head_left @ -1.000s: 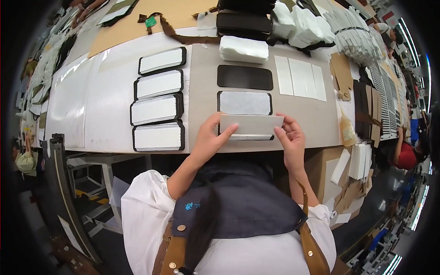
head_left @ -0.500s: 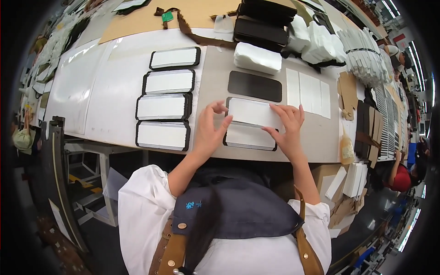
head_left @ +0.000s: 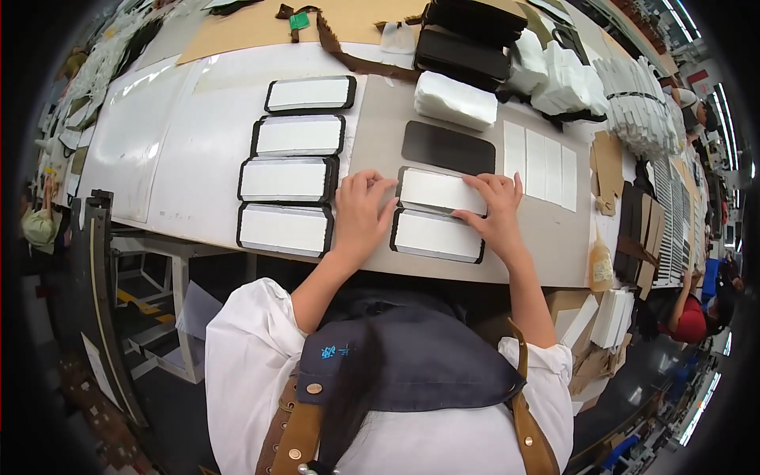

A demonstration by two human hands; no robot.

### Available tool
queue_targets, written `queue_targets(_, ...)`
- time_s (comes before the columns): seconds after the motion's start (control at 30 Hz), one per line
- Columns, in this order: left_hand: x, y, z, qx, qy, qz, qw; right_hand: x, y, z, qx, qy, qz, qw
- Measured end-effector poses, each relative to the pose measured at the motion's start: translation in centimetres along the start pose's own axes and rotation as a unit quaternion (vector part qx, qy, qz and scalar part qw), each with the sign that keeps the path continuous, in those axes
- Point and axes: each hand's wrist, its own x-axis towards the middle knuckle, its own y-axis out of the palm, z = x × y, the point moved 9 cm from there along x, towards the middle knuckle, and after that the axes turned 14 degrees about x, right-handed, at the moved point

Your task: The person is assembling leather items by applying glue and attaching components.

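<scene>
A white rectangular panel [head_left: 434, 190] lies on a dark backing piece with rounded corners in front of me. My right hand [head_left: 499, 207] grips its right end, fingers at the far edge and thumb at the near edge. Just off the panel's left end is my left hand [head_left: 364, 212], its fingers bent and apart with nothing in them. Nearer to me lies a second white panel on a black piece [head_left: 438, 235]. Beyond the gripped panel sits a bare black rounded piece [head_left: 449, 147]. Left of my left hand, several black pieces topped with white panels [head_left: 285, 180] form a column.
White strips [head_left: 540, 166] lie side by side at the right. Farther back are a white stack [head_left: 455, 100], black stacked pieces [head_left: 463, 55] and a banded white bundle [head_left: 641, 103]. A bottle of yellowish liquid [head_left: 601, 265] stands by the table's right front edge.
My left hand has drawn slightly left, away from the panel's end. My right hand remains at the right end. The whole view has shifted a little.
</scene>
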Motion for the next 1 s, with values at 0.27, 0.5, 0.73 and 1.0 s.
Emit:
queue_targets(0.27,0.02,-0.08,-0.21,0.001,0.001,0.000,1.000,0.10,0.09,0.21,-0.018,0.001,0.011,1.000)
queue_targets(0.5,0.02,0.17,0.00,0.002,-0.007,0.016,1.000,0.21,0.16,0.19,-0.029,0.004,0.031,0.999)
queue_targets(0.73,0.10,0.28,0.09,0.011,-0.006,0.010,1.000,0.42,0.25,0.05,-0.026,0.021,0.046,0.998)
queue_targets(1.0,0.20,0.43,-0.42,0.040,0.017,0.030,0.999,0.40,0.25,-0.02,-0.022,0.020,0.047,0.998)
